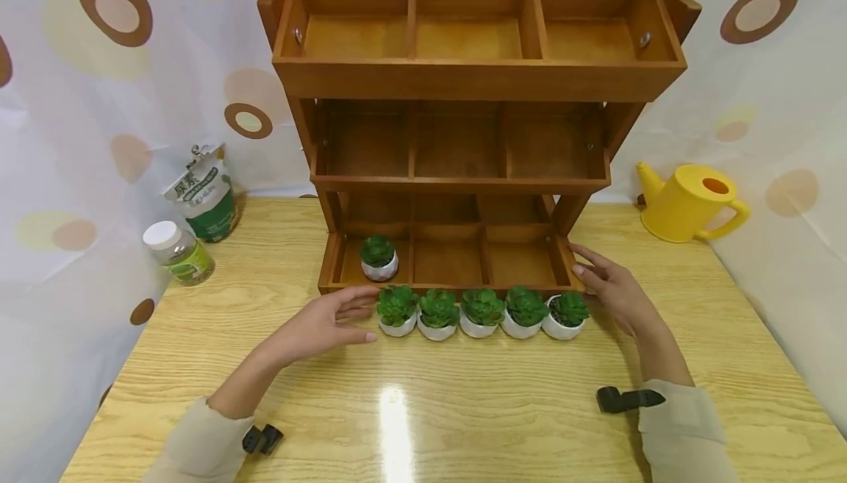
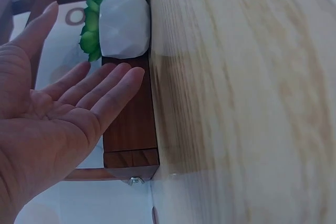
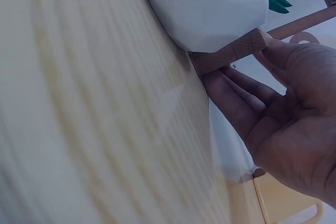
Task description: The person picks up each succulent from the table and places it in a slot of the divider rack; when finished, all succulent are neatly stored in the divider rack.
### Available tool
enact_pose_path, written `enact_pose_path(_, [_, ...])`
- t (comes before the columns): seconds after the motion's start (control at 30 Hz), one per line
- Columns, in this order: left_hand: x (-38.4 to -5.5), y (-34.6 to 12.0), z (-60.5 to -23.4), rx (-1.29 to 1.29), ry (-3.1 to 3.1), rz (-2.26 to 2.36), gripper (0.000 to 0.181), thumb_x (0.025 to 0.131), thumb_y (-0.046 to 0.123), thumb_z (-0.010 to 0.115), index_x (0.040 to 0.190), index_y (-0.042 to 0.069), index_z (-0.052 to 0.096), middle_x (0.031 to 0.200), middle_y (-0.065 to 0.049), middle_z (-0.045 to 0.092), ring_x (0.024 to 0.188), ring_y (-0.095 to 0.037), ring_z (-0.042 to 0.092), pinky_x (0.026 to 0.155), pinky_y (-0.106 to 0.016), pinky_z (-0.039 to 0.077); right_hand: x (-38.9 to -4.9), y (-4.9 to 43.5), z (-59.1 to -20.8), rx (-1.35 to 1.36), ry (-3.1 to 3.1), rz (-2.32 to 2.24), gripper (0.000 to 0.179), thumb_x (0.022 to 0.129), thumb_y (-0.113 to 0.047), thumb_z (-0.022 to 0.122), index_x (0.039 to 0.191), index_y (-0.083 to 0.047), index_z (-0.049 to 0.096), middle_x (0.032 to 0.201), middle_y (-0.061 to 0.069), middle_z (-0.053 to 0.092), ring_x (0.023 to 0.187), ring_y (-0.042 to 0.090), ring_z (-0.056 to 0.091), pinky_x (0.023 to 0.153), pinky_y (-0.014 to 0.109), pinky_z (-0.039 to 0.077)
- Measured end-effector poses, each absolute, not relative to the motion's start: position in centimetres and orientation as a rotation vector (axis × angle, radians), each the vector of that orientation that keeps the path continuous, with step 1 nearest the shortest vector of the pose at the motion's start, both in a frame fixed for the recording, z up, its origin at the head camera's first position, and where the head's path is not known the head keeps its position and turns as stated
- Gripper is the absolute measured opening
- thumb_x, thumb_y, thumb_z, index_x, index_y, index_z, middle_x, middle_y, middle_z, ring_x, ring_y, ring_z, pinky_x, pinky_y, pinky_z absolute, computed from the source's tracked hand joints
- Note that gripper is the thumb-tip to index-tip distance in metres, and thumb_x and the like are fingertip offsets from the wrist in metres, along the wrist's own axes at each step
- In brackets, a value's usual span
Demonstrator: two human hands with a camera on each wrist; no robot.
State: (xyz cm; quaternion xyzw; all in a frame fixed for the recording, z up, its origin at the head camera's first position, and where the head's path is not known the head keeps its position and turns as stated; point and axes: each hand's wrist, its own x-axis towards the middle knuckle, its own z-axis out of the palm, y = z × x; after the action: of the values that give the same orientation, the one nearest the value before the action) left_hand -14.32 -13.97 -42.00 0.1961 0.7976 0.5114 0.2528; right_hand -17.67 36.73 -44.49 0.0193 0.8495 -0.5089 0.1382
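Note:
In the head view my left hand (image 1: pixel 327 325) has its fingers and thumb spread beside the leftmost potted succulent (image 1: pixel 397 310), holding nothing. The left wrist view shows its palm and extended fingers close to the front panel of the wooden shelf (image 2: pixel 128 111) and the white pot (image 2: pixel 125 27). At the shelf's bottom right corner, my right hand (image 1: pixel 612 288) rests with relaxed fingertips and thumb at the side wall, close to the rightmost succulent (image 1: pixel 569 314). Several succulents in white faceted pots line up along the shelf's front. Another succulent (image 1: pixel 379 259) sits in the bottom tier's left compartment.
The three-tier shelf (image 1: pixel 476 82) stands at the back of the wooden table (image 1: pixel 496 409). A yellow watering can (image 1: pixel 688 204) stands at the right. On the left are a white-capped jar (image 1: pixel 179 251) and a green-and-white bag (image 1: pixel 208 196). Patterned cloth hangs behind.

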Motion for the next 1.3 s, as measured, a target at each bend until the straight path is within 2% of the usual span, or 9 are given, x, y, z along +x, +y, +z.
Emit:
enact_pose_path(0.17, [-14.4, -13.8, -42.4, 0.49, 2.157, 1.405, 0.072, 0.094, 0.027, 0.074, 0.154, 0.009, 0.039, 0.156, -0.017, 0.046, 0.144, -0.037, 0.045, 0.111, -0.049, 0.046, -17.7, 36.7, -44.5, 0.04, 2.456, -1.479, 0.061, 0.109, -0.039, 0.043, 0.164, -0.027, 0.019, 0.165, 0.026, 0.024, 0.147, 0.05, 0.032, 0.107, 0.062, 0.043])
enact_pose_path(0.47, [-15.0, -13.2, -42.8, 0.492, 2.194, 1.286, 0.086, 0.092, 0.038, 0.075, 0.16, 0.012, 0.03, 0.158, -0.015, 0.044, 0.145, -0.034, 0.045, 0.112, -0.049, 0.045, -17.6, 36.6, -44.3, 0.037, 2.458, -1.477, 0.062, 0.108, -0.041, 0.044, 0.164, -0.025, 0.02, 0.165, 0.026, 0.025, 0.147, 0.049, 0.035, 0.106, 0.058, 0.046])
enact_pose_path(0.57, [-15.4, -12.8, -43.1, 0.481, 2.203, 1.278, 0.086, 0.092, 0.037, 0.076, 0.16, 0.011, 0.032, 0.158, -0.014, 0.045, 0.144, -0.034, 0.047, 0.112, -0.049, 0.045, -17.5, 36.5, -44.1, 0.037, 2.462, -1.476, 0.063, 0.108, -0.042, 0.044, 0.164, -0.025, 0.021, 0.164, 0.026, 0.026, 0.146, 0.049, 0.036, 0.104, 0.052, 0.051])
enact_pose_path(0.7, [-15.6, -12.4, -43.1, 0.487, 2.197, 1.299, 0.083, 0.092, 0.034, 0.077, 0.158, 0.008, 0.034, 0.158, -0.014, 0.044, 0.143, -0.035, 0.047, 0.113, -0.049, 0.044, -17.4, 36.5, -44.0, 0.043, 2.465, -1.478, 0.062, 0.108, -0.042, 0.044, 0.164, -0.025, 0.021, 0.163, 0.026, 0.029, 0.144, 0.047, 0.039, 0.097, 0.039, 0.056])
enact_pose_path(0.77, [-15.7, -12.1, -43.1, 0.483, 2.197, 1.313, 0.082, 0.091, 0.032, 0.078, 0.157, 0.008, 0.036, 0.157, -0.014, 0.045, 0.143, -0.035, 0.047, 0.113, -0.049, 0.044, -17.3, 36.5, -43.9, 0.042, 2.465, -1.478, 0.062, 0.108, -0.041, 0.044, 0.164, -0.025, 0.021, 0.163, 0.027, 0.03, 0.143, 0.047, 0.04, 0.096, 0.037, 0.057])
enact_pose_path(0.97, [-15.9, -11.3, -43.0, 0.505, 2.214, 1.287, 0.081, 0.088, 0.031, 0.081, 0.155, 0.011, 0.041, 0.149, -0.009, 0.055, 0.137, -0.032, 0.054, 0.11, -0.045, 0.048, -17.3, 36.6, -43.9, 0.037, 2.477, -1.465, 0.062, 0.108, -0.042, 0.044, 0.164, -0.024, 0.02, 0.164, 0.026, 0.026, 0.146, 0.049, 0.036, 0.104, 0.053, 0.051])
enact_pose_path(1.17, [-16.3, -10.9, -43.2, 0.595, 2.218, 1.208, 0.084, 0.085, 0.032, 0.084, 0.155, 0.015, 0.042, 0.142, -0.003, 0.062, 0.123, -0.021, 0.062, 0.099, -0.037, 0.054, -17.5, 36.6, -44.2, 0.038, 2.478, -1.458, 0.063, 0.108, -0.042, 0.044, 0.164, -0.025, 0.021, 0.165, 0.023, 0.025, 0.148, 0.048, 0.033, 0.105, 0.054, 0.05])
enact_pose_path(1.3, [-16.4, -10.7, -43.4, 0.649, 2.209, 1.183, 0.08, 0.085, 0.032, 0.084, 0.153, 0.021, 0.045, 0.134, 0.001, 0.066, 0.104, -0.015, 0.066, 0.086, -0.035, 0.055, -17.7, 36.7, -44.3, 0.041, 2.478, -1.457, 0.063, 0.108, -0.042, 0.044, 0.164, -0.026, 0.02, 0.166, 0.023, 0.025, 0.146, 0.048, 0.035, 0.106, 0.058, 0.047])
